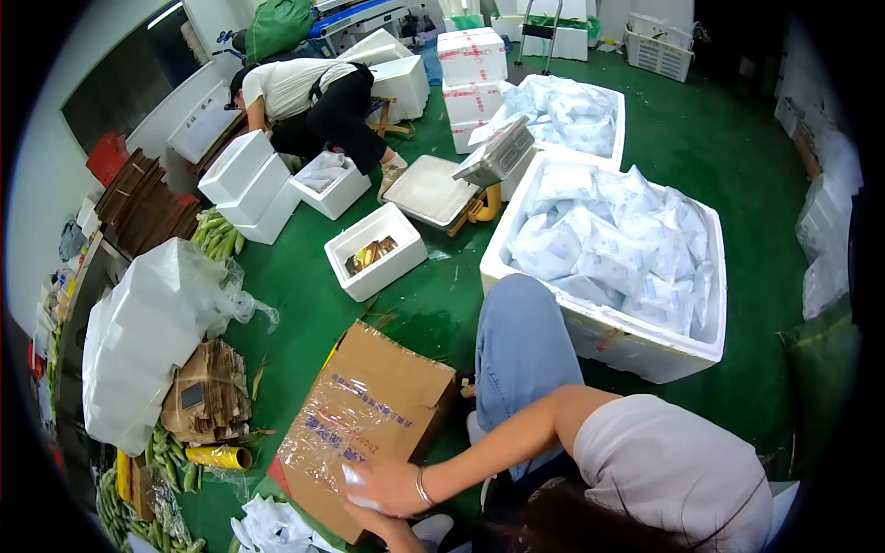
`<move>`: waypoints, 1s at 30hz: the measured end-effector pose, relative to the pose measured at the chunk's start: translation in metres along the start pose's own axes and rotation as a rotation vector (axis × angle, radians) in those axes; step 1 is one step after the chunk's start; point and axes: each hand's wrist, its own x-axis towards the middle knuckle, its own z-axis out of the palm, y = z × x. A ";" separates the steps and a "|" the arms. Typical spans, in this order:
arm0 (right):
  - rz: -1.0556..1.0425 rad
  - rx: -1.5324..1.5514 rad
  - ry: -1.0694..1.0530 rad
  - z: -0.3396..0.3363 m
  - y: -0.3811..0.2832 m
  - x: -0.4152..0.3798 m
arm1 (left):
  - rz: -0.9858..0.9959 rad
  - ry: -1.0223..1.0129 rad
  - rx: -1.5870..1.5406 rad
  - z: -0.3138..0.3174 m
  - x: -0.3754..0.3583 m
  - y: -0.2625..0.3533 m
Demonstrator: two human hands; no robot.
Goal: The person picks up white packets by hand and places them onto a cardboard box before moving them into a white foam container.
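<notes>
A brown cardboard box (369, 387) with printed lettering and shiny clear tape stands tilted in front of me. My right hand (395, 483), a bracelet at its wrist, rests over the lower part of the box. Its fingers are closed about a small white piece (358, 490), whose kind I cannot tell. Just below, my left hand (369, 518) reaches to the same spot at the box, its fingers mostly hidden by the right hand. White crumpled bags (277, 527) lie on the floor beside the box's lower end.
Right of my knee, a large foam box (604, 334) holds white-blue packs; a similar one (619, 120) stands behind. A small foam box (396, 267) and a scale (429, 194) sit ahead. A person (304, 101) bends over near foam boxes. Flattened cardboard (207, 392) and green vegetables lie left.
</notes>
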 end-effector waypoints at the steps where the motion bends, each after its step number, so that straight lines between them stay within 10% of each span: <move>1: -0.038 0.002 -0.085 0.014 -0.004 -0.005 | -0.105 -0.059 0.004 -0.003 -0.003 0.000; 6: -0.157 -0.129 -0.185 -0.062 -0.043 -0.025 | -0.190 -0.332 0.228 0.015 -0.059 0.011; 8: -0.410 0.134 0.088 -0.050 -0.029 -0.024 | -0.141 -0.414 0.323 0.023 -0.072 0.018; 15: 0.263 0.319 0.334 -0.030 0.015 -0.007 | 0.011 -0.553 0.530 0.040 -0.089 0.032; 23: 0.271 0.259 0.247 -0.054 -0.002 -0.014 | 0.016 -0.626 0.710 0.043 -0.093 0.037; 26: -0.034 -0.029 0.552 -0.074 -0.001 -0.015 | 0.005 -0.696 0.809 0.043 -0.100 0.037; 28: 0.131 0.251 -0.222 -0.059 0.004 -0.015 | 0.014 -0.763 0.904 0.040 -0.107 0.038; 30: 0.039 0.227 -0.240 -0.052 0.016 -0.019 | 0.035 -0.827 0.987 0.037 -0.112 0.040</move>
